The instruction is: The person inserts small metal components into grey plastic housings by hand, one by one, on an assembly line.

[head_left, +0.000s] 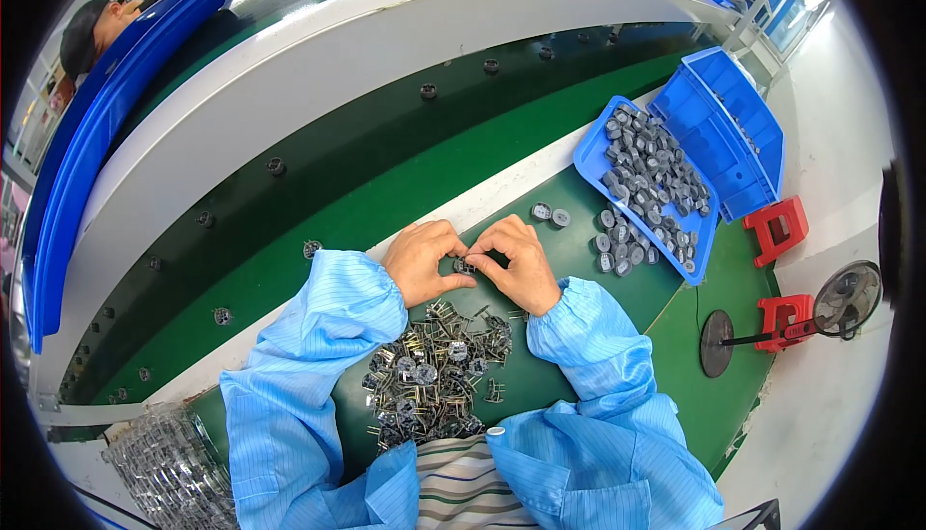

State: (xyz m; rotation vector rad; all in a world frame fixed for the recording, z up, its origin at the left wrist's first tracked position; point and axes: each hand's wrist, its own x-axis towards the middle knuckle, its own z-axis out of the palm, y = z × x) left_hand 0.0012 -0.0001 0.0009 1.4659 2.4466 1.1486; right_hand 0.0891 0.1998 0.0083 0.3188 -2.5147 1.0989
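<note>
My left hand (pixel 422 262) and my right hand (pixel 519 265) meet above the green worktable. Between their fingertips is a small round dark part (pixel 462 266), mostly covered by the fingers. Both hands are closed on it, and thumb and forefinger of the right pinch its side. Just below lies a heap of small dark pieces with brass-coloured metal pins (pixel 434 361). A few grey round caps (pixel 551 214) sit on the table beyond my right hand, and more are spilled beside the blue tray.
A tilted blue tray (pixel 710 241) full of grey caps stands at right, next to a blue crate (pixel 733 135). Beyond a white ledge runs a green conveyor belt (pixel 386 173) carrying spaced dark round parts. Red stools (pixel 777 231), a fan (pixel 847 298) and stacked clear trays (pixel 169 467) stand around.
</note>
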